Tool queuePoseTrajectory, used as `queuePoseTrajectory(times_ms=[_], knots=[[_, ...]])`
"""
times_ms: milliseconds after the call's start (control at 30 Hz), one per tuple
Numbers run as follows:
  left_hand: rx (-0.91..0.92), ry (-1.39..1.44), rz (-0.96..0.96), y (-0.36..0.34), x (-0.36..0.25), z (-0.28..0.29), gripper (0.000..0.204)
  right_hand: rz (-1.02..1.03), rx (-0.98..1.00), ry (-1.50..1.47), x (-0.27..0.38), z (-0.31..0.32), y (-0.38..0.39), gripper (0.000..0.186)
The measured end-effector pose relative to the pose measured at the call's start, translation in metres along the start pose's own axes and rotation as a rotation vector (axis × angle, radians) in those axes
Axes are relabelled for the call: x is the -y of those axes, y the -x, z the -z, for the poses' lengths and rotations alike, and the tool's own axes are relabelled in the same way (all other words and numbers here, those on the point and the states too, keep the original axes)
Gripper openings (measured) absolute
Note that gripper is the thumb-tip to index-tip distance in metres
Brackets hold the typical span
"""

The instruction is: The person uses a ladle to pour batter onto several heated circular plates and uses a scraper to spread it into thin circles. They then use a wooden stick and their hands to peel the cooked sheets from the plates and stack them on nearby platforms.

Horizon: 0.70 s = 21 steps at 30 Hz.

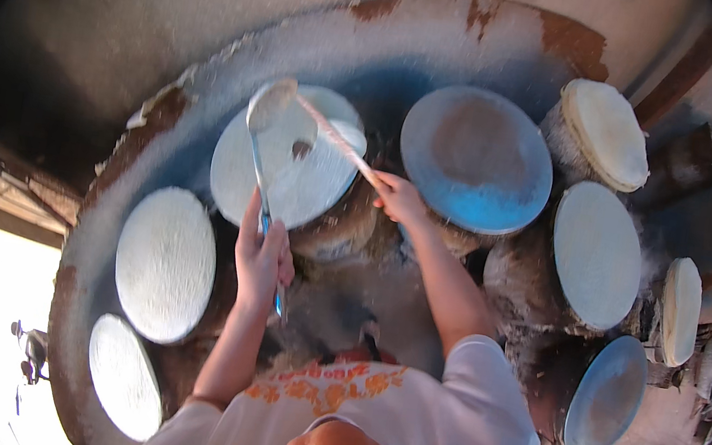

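Observation:
My left hand (pixel 262 255) is closed around a long metal handle (pixel 259 174) with blue on it, running up to a pale ladle-like head (pixel 271 103). My right hand (pixel 397 197) grips a pale wooden-handled tool (pixel 342 142), slanting up-left until its end meets that head; the exact shape of its end is blurred. Both tools are over a round pan spread with white batter (pixel 239 161), which has a dark uncovered patch near its middle. Just right of it sits a round griddle (pixel 476 162) with a bare brownish centre.
White-coated round pans stand at left (pixel 165 264), lower left (pixel 125 375) and right (pixel 596 254). Thick pale discs sit upper right (pixel 604 130) and far right (pixel 678 311). Another bare griddle (pixel 606 399) is lower right. A curved, stained wall (pixel 519 31) rises behind; bright daylight shows at left.

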<state>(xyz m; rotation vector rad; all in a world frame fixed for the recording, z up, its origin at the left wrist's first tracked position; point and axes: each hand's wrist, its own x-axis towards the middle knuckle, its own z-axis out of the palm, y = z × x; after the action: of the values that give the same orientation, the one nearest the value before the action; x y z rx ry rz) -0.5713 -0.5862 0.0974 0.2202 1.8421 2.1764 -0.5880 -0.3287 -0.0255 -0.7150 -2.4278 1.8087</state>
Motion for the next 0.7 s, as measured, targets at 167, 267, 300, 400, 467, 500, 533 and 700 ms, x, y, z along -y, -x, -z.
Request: queuePoseTrajectory(times_ms=[167,267,300,400,467,500,533,700], knots=[[-0.043,-0.06,0.044,-0.018,-0.008,-0.01,0.055,0.343,-0.129,0.612,0.036,-0.039,-0.034,0.03],[-0.025,-0.076,0.086,-0.037,-0.008,-0.017,0.055,0.268,-0.204,0.597,-0.009,0.009,-0.001,0.033],[0.012,-0.123,0.131,-0.048,-0.012,-0.02,0.055,0.245,-0.262,0.601,-0.016,0.014,0.003,0.035],[0.093,0.005,0.173,-0.088,-0.002,-0.027,0.056,0.338,-0.099,0.774,-0.014,-0.024,-0.014,0.039],[0.064,0.364,0.311,-0.114,0.002,-0.015,0.051,0.386,-0.085,0.817,0.005,-0.023,-0.018,0.041],[0.148,0.652,0.413,-0.122,-0.005,0.011,0.043,0.386,-0.178,0.75,0.008,-0.012,-0.02,0.041],[0.26,0.907,0.505,-0.128,-0.005,0.035,0.023,0.35,-0.223,0.688,-0.007,-0.004,-0.009,0.042],[0.215,1.131,0.768,-0.127,-0.022,0.039,0.029,0.469,-0.137,0.692,-0.027,0.001,0.02,0.034]])
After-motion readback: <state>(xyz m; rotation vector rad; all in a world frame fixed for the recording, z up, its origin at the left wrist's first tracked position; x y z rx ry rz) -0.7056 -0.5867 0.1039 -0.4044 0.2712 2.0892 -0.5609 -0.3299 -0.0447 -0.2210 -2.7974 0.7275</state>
